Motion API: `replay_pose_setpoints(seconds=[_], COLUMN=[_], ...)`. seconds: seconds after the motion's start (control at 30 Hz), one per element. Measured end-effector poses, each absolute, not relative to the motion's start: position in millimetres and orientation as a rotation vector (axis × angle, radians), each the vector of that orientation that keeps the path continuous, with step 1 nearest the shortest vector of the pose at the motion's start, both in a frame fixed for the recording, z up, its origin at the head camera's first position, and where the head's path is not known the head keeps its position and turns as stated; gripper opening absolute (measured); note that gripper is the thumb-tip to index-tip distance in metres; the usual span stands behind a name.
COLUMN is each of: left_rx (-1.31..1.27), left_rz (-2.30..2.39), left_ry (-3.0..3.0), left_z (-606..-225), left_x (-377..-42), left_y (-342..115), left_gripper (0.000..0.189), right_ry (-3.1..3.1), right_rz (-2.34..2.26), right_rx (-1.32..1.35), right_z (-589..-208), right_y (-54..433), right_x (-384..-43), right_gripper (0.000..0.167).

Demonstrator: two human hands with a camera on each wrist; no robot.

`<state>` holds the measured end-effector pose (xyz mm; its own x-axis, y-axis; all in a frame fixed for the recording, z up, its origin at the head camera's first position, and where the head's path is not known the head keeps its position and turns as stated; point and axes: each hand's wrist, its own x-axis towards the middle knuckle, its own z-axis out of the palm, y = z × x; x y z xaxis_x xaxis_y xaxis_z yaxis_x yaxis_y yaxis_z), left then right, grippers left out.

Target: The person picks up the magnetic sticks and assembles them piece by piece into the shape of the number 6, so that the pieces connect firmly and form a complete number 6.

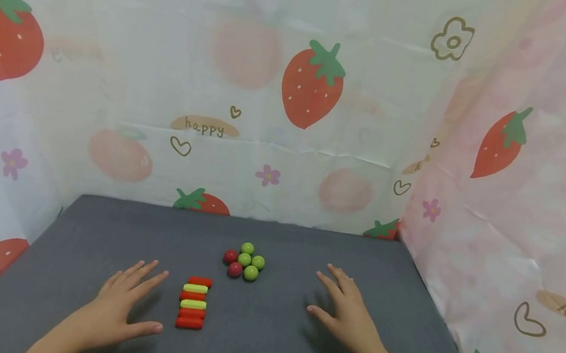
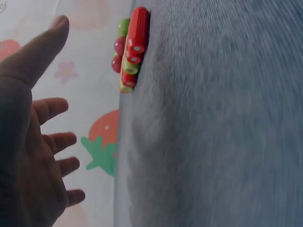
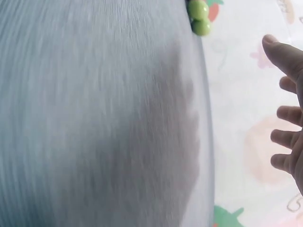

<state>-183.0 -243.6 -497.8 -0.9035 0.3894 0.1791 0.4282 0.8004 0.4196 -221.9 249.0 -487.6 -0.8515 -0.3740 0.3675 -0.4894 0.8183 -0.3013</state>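
Note:
My left hand (image 1: pixel 114 308) hovers over the table with its fingers spread, just left of a column of short ridged sticks. Red sticks (image 1: pixel 190 323) and yellow-green sticks (image 1: pixel 193 305) lie side by side in that column. Behind it, to the right, sits a cluster of small round balls: several green balls (image 1: pixel 250 273) and two dark red balls (image 1: pixel 235 269). On the right, my right hand (image 1: pixel 346 313) is held above the table, fingers extended and holding nothing. The left wrist view shows the left hand (image 2: pixel 38 142) empty too, thumb apart from the fingers.
The dark grey table (image 1: pixel 266 345) ends at a back edge against a white cloth (image 1: pixel 284 159) printed with strawberries, hearts and flowers. A similar pinkish cloth (image 1: pixel 513 233) hangs along the right side. Shadows of both hands fall on the tabletop.

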Motion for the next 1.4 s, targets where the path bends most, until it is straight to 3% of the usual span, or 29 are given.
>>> replay_pose_setpoints(seconds=[0.33, 0.8, 1.07, 1.4], left_rx=[-0.639, -0.795, -0.526, -0.522], left_rz=[-1.134, -1.304, -1.468, -1.47], left_ry=[-2.92, -2.858, -2.885, -2.869], left_z=[-501, -514, -526, -536], left_x=[-193, -199, -196, -199], left_y=[-222, -210, -210, -211], left_gripper=[0.081, 0.053, 0.03, 0.024], right_ry=[-2.776, -2.733, -2.732, -2.73], right_rz=[0.777, 1.036, 1.172, 1.243], right_rx=[0.579, 0.623, 0.609, 0.61], right_z=[-484, -494, -500, -508], right_y=[216, 178, 153, 131], right_x=[-234, -259, -267, -280], right_gripper=[0.074, 0.06, 0.049, 0.041])
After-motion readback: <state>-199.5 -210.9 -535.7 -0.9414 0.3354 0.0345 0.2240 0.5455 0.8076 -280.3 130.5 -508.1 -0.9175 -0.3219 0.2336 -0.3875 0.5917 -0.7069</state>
